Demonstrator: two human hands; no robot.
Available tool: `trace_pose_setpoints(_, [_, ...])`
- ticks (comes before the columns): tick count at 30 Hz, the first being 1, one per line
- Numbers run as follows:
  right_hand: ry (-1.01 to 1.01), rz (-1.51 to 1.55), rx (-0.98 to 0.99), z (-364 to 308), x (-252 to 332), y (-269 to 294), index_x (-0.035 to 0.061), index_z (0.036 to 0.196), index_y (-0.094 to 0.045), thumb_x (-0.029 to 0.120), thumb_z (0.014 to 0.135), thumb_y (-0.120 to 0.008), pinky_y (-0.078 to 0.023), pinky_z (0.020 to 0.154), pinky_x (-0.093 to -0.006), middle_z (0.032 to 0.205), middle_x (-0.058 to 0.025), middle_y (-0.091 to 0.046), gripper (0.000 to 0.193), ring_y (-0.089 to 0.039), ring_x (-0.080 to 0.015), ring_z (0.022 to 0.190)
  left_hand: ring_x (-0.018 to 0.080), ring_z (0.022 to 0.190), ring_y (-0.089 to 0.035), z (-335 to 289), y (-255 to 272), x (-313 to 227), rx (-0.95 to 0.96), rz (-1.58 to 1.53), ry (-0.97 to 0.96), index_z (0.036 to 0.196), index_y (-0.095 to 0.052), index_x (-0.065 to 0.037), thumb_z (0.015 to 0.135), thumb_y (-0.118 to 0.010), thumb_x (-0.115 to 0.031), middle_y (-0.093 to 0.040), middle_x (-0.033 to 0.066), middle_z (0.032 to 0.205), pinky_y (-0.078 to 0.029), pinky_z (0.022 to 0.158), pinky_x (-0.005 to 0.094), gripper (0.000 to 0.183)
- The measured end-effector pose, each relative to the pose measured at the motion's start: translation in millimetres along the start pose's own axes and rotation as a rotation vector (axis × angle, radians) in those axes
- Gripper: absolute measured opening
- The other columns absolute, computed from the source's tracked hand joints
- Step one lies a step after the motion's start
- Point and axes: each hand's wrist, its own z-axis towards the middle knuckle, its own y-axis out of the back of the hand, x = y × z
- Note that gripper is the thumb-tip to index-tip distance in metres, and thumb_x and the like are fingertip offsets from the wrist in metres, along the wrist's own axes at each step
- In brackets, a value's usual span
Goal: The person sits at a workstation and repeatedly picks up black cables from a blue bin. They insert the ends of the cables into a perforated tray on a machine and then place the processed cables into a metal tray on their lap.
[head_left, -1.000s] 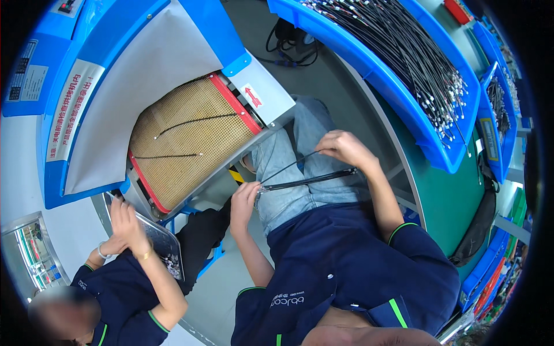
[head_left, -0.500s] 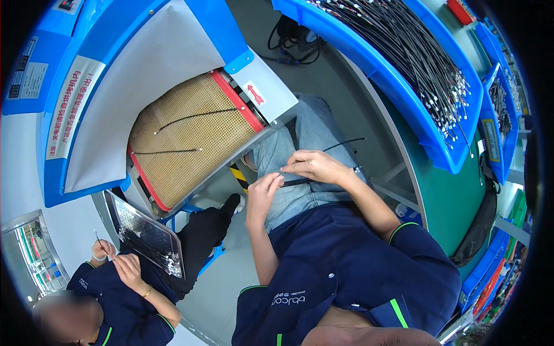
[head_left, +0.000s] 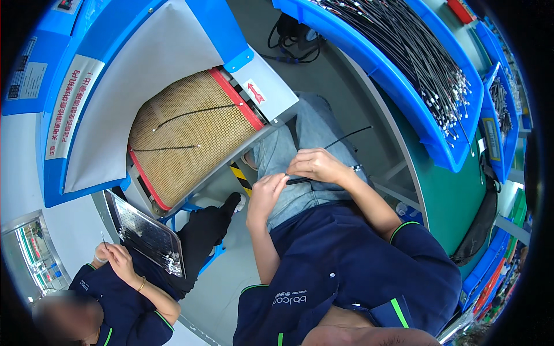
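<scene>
Above my lap, my left hand (head_left: 266,199) and my right hand (head_left: 317,165) meet with fingertips pinched close together on one thin black cable. The free length of this cable (head_left: 349,135) sticks out past my right hand toward the upper right. Its other end is hidden between my fingers. Behind my right hand, more dark cable lies across my jeans, mostly covered by the hand. Two black cables (head_left: 197,110) (head_left: 167,149) lie apart on the tan mesh conveyor belt (head_left: 173,173) to the left.
A blue and white machine (head_left: 150,52) surrounds the belt. At the upper right, a blue bin (head_left: 369,63) full of black cables stands on a green table (head_left: 456,213). At lower left, a co-worker's hands (head_left: 118,259) hold a small cable beside a tray of cables (head_left: 147,233).
My hands have shifted slightly to the right and closer together. The cable's free end has swung upward. The co-worker's hands have drawn together; the belt's cables have moved slightly up and left.
</scene>
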Motion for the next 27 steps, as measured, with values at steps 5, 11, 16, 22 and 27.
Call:
trace_pose_setpoints(5, [-0.029,0.058,-0.061,-0.8,-2.7,-2.9,0.0062,0.084,-0.069,0.017,0.078,-0.069,-0.053,0.064,-0.0338,0.082,-0.0037,-0.065,0.013,-0.064,-0.0222,0.076,0.026,0.069,-0.06,2.7,-0.1,7.4,-0.142,0.294,-0.337,0.087,-0.065,-0.001,0.078,-0.071,-0.01,-0.061,0.0103,0.071,-0.049,0.069,0.0361,0.013])
trace_pose_setpoints(11, [-0.083,0.013,0.065,1.9,4.6,4.1,0.0081,0.088,-0.069,0.021,0.082,-0.066,-0.052,0.062,-0.0351,0.081,-0.0038,-0.063,0.015,-0.063,-0.0223,0.075,0.0249,0.071,-0.059,2.1,5.0,3.4,-0.182,0.346,-0.333,0.087,-0.065,-0.003,0.075,-0.072,-0.009,-0.061,0.0077,0.074,-0.05,0.073,0.0352,0.015])
trace_pose_setpoints(16, [-0.064,-0.015,0.047,-0.9,1.2,1.6,0.0083,0.089,-0.069,0.021,0.082,-0.065,-0.052,0.062,-0.0351,0.082,-0.0038,-0.063,0.015,-0.064,-0.0225,0.075,0.0263,0.079,-0.063,4.4,0.0,-0.2,-0.239,0.234,-0.286,0.088,-0.066,-0.002,0.075,-0.072,-0.006,-0.066,0.0091,0.084,-0.05,0.072,0.0356,0.014])
trace_pose_setpoints(22, [-0.084,-0.008,0.049,-1.3,2.2,0.3,0.0064,0.087,-0.069,0.021,0.082,-0.068,-0.051,0.062,-0.0347,0.081,-0.0041,-0.064,0.015,-0.063,-0.0226,0.074,0.0258,0.078,-0.063,0.0,-8.2,3.2,-0.247,0.144,-0.262,0.089,-0.066,-0.002,0.074,-0.071,0.0,-0.066,0.0091,0.085,-0.051,0.069,0.0349,0.016])
trace_pose_setpoints(27, [-0.142,0.065,0.028,-2.6,-3.2,7.9,0.0054,0.086,-0.069,0.02,0.081,-0.069,-0.051,0.064,-0.0363,0.08,-0.0067,-0.065,0.015,-0.064,-0.0253,0.072,0.0257,0.076,-0.063,0.6,-5.6,6.8,-0.288,0.151,-0.263,0.086,-0.064,-0.002,0.071,-0.071,0.002,-0.066,0.0092,0.082,-0.051,0.067,0.0344,0.017])
